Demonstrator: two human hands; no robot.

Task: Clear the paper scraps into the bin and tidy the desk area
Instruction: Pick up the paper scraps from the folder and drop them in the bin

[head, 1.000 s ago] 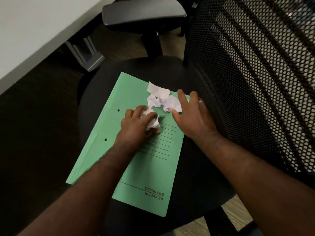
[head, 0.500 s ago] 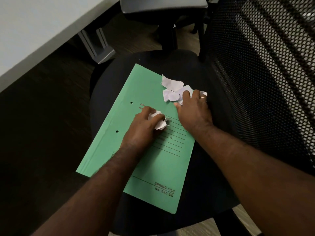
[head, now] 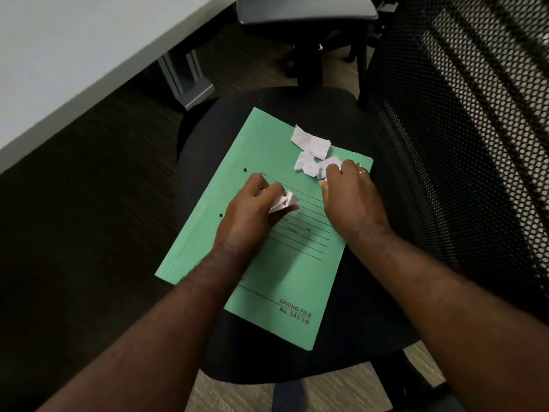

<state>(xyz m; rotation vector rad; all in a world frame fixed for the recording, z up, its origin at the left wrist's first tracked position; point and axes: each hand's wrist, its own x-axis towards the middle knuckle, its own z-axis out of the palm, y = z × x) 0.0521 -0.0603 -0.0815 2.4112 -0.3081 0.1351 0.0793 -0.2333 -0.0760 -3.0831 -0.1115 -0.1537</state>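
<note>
A green spring file (head: pixel 285 286) lies on a black chair seat (head: pixel 368 298). My left hand (head: pixel 249 215) rests on the file with its fingers curled around a crumpled white paper scrap (head: pixel 282 202). Loose white scraps (head: pixel 310 141) sit near the file's far right corner. My right hand (head: pixel 350 197) lies over the nearest of them, its fingers closing on a crumpled scrap (head: pixel 323 169). A ring shows on that hand. No bin is in view.
The chair's black mesh back (head: pixel 463 138) rises on the right. A white desk (head: pixel 74 55) fills the top left, with its grey leg (head: pixel 185 80) on the dark floor. A second chair (head: pixel 306 13) stands behind.
My right hand went from spread fingers beside the scraps to fingers closing on a scrap. My left hand keeps its scrap. The view has shifted a little.
</note>
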